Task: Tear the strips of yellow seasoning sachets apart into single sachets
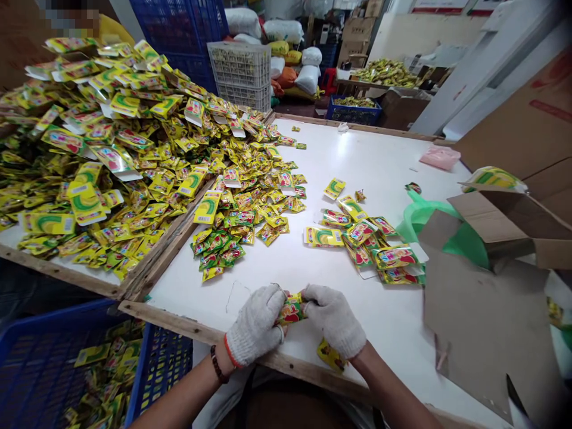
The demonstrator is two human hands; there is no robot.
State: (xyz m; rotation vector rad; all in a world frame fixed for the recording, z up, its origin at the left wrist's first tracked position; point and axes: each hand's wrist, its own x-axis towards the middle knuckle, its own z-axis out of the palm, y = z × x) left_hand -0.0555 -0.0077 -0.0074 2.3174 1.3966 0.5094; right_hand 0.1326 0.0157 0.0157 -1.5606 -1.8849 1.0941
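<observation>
Both hands wear white knitted gloves and meet near the front edge of the white table. Between them is a small yellow and green candy packet with red on its face. My left hand grips its left side, and my right hand has its fingers closed at the right end. Under my right hand lies another yellow packet, partly hidden. Ahead to the right is a cluster of small printed boxes and packets. A loose heap of packets lies ahead to the left.
A large pile of boxes and packets covers the left table, behind a wooden rail. A blue crate with packets stands below left. On the right are a green basin and an open cardboard box.
</observation>
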